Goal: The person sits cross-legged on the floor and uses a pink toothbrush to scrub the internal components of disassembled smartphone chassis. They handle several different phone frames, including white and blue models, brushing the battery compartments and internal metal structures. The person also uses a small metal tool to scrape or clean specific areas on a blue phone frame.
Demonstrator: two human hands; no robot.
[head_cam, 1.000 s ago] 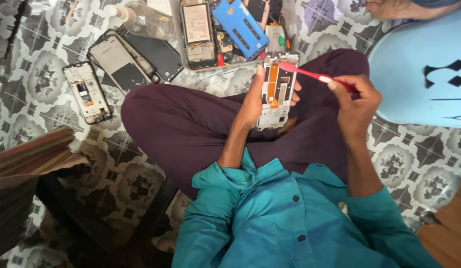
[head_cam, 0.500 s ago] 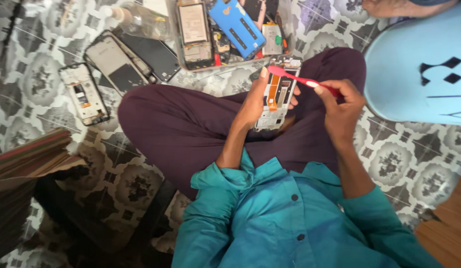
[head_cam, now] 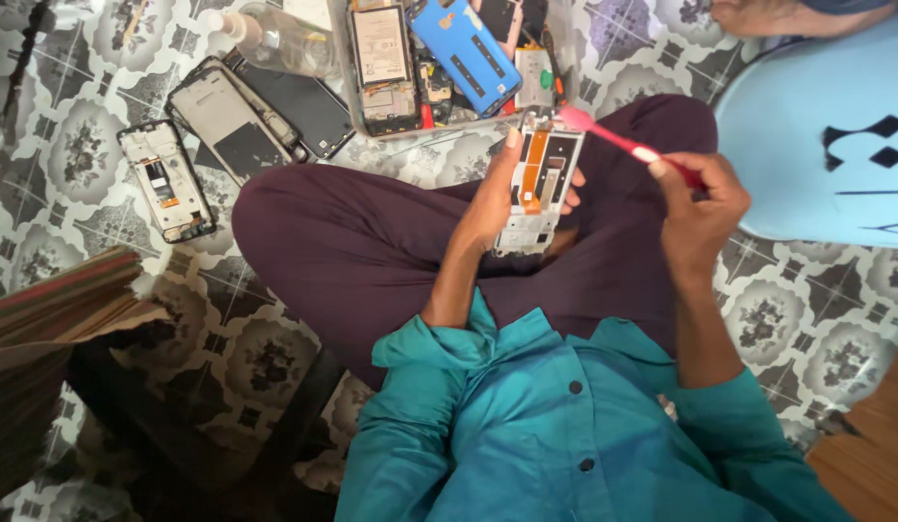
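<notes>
Seated cross-legged on a patterned tile floor (head_cam: 130, 58), teal shirt and dark purple trousers below the camera. Left hand (head_cam: 497, 198) wrapped around an opened phone frame (head_cam: 541, 184), held upright above the lap; thumb up along the frame's left edge, fingertips (head_cam: 577, 179) curling round the right edge, palm behind it. Frame's inner side facing up: white body, an orange strip down the middle, dark patches beside it.

Right hand (head_cam: 698, 198) clenched on the red handle of a toothbrush (head_cam: 618, 140), fingers folded tight over the handle's end. Pink brush head reaching left and resting at the frame's top right corner, just above the left fingertips; whether bristles press on the surface cannot be told.

Beyond the knees, a clear plastic tray (head_cam: 347, 72) with phone parts, among them a blue back cover (head_cam: 465, 48) and a battery-side phone body (head_cam: 383, 63). Left of the tray, a black phone (head_cam: 299, 106) and a grey phone frame (head_cam: 231, 121) lying overlapped, and further left another stripped frame (head_cam: 166, 181). A clear bottle (head_cam: 275, 39) near the top edge. At right, another person's light blue garment (head_cam: 826, 135), well apart from both hands.
</notes>
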